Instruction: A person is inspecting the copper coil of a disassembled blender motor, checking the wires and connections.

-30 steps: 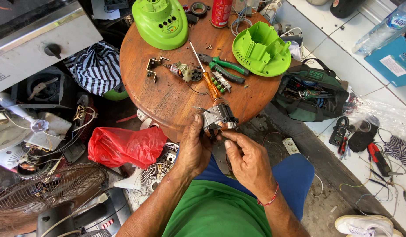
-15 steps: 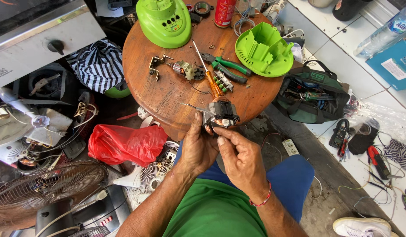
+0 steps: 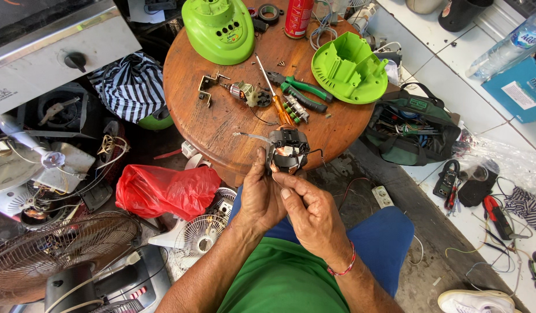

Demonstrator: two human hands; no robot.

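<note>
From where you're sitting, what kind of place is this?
Most likely a small appliance repair workshop. Both hands hold a motor stator with copper windings over a round wooden table strewn with a screwdriver, pliers and green appliance housings. Old fans crowd the floor, beside an open tool bag.

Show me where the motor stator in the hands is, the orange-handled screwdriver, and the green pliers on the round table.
motor stator point(image 3: 287, 152): head view, on its dark laminated core.
orange-handled screwdriver point(image 3: 283, 116): head view, on the orange handle.
green pliers point(image 3: 304, 92): head view, on the green grips.
</note>
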